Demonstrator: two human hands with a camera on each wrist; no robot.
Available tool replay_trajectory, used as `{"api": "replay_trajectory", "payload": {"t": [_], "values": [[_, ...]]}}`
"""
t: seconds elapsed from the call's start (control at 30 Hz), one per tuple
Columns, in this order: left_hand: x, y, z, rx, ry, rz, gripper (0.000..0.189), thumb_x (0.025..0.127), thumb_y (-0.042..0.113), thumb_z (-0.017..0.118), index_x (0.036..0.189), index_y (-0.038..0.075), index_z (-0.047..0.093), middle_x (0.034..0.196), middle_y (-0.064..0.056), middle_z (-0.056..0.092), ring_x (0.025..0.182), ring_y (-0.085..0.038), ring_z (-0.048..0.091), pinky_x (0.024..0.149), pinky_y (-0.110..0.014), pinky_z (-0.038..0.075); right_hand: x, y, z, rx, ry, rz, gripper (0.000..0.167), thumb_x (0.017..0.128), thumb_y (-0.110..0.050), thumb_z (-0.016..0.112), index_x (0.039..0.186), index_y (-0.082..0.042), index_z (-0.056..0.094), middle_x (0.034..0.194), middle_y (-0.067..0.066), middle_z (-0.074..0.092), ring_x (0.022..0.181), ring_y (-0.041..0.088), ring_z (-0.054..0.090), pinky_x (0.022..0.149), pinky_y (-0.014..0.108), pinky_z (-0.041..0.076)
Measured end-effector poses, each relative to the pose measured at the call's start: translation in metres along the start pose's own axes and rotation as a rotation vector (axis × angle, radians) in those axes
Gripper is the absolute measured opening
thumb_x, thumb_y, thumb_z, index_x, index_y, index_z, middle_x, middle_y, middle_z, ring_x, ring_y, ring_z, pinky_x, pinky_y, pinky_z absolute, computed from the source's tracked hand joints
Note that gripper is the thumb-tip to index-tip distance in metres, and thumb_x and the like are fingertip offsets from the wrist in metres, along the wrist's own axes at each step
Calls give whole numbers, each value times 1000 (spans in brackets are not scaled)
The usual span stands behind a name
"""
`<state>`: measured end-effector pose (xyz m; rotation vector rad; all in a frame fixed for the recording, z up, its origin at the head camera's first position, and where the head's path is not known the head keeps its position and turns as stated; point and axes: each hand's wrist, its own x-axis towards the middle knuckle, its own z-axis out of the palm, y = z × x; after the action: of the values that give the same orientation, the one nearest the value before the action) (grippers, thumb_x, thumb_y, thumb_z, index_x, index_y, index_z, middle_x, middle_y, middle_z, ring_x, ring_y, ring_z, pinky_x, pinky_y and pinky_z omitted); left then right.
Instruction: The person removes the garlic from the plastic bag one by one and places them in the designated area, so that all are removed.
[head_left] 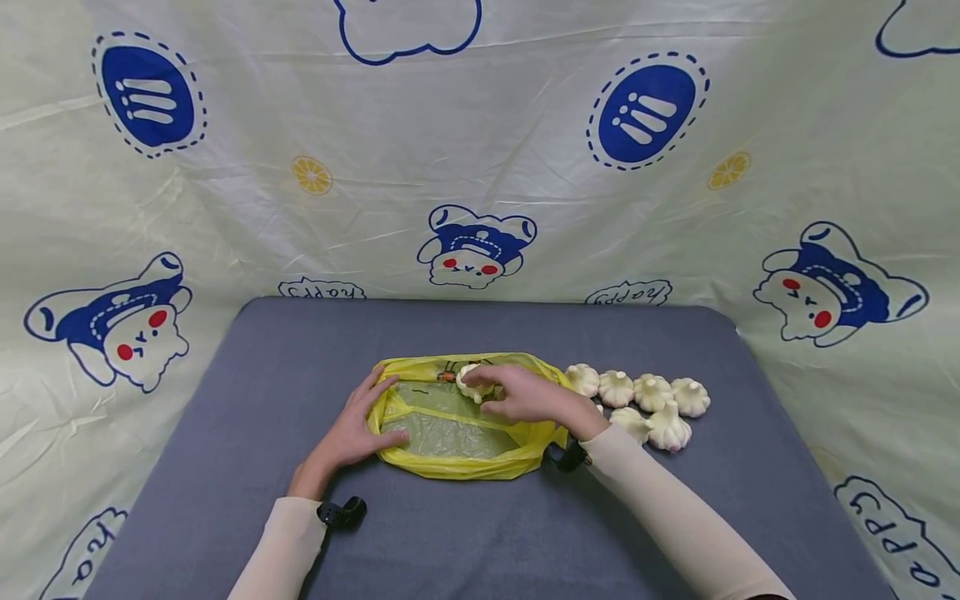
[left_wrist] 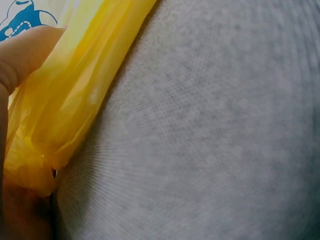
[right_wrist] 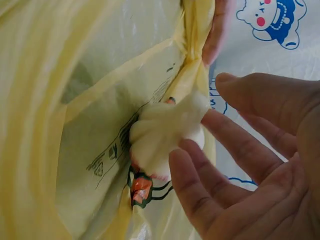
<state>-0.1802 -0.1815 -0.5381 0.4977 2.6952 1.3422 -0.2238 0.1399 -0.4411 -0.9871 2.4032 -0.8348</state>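
A yellow plastic bag (head_left: 465,467) lies on the table with its mouth spread wide, a pale interior showing. My left hand (head_left: 354,425) holds the bag's left rim, thumb and fingers apart and reaching over the edge. In the left wrist view, the thumb (left_wrist: 30,52) goes behind the gathered yellow plastic. Over the bag's mouth is my right hand (head_left: 525,393), beside a white garlic bulb (head_left: 474,382). Seen from the right wrist, its fingers are spread, with fingertips at the bulb (right_wrist: 162,132) and the thumb clear of it. The bulb looks slightly blurred.
Several garlic bulbs (head_left: 652,392) sit in two rows right of the bag, partly hidden by the right forearm. The grey table (head_left: 480,325) meets a printed curtain (head_left: 480,150) at its back and sides. Dark bands (head_left: 342,512) circle both wrists.
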Motion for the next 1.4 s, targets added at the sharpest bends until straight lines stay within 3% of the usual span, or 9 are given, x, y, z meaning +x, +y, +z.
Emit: {"api": "replay_trajectory", "payload": {"t": [0.17,0.37,0.63,0.83,1.03,1.4], "values": [[0,1,0,0,0,1,93,83,41,82,161,17,37,174,-12,12,157,-43,11,118,-74,20,3,8,-6,-9,19,21,46,98,-3,67,143,-7,58,142,11,63,120,29,66,95,41,58],[0,1,0,2,2,2,93,83,41,82,161,17,37,173,-13,12,157,-44,11,117,-74,20,9,15,-12,-83,71,10,46,95,-2,69,140,-8,62,133,12,66,100,30,63,81,36,54],[-1,0,1,2,1,-5,92,83,42,82,161,19,37,173,-12,12,157,-44,11,117,-75,21,17,11,-15,-108,-5,-16,51,95,-3,69,145,-10,59,148,14,58,125,36,59,104,53,51],[-1,0,1,3,2,-1,92,83,42,82,161,19,38,173,-12,13,157,-44,12,116,-76,21,21,7,-10,-181,-93,-94,48,97,-5,66,144,-7,59,148,11,58,139,31,53,116,49,43],[0,0,2,7,5,0,92,83,43,82,160,19,38,173,-12,14,157,-44,13,116,-75,21,24,3,-5,-224,-122,-185,45,93,2,67,137,-6,65,141,8,64,134,28,57,113,46,46],[-1,2,1,7,9,-3,92,83,40,83,160,18,39,173,-13,15,157,-44,14,116,-75,22,29,6,0,-211,-150,-150,42,94,7,58,132,-6,69,137,6,68,128,24,61,107,41,51]]}}
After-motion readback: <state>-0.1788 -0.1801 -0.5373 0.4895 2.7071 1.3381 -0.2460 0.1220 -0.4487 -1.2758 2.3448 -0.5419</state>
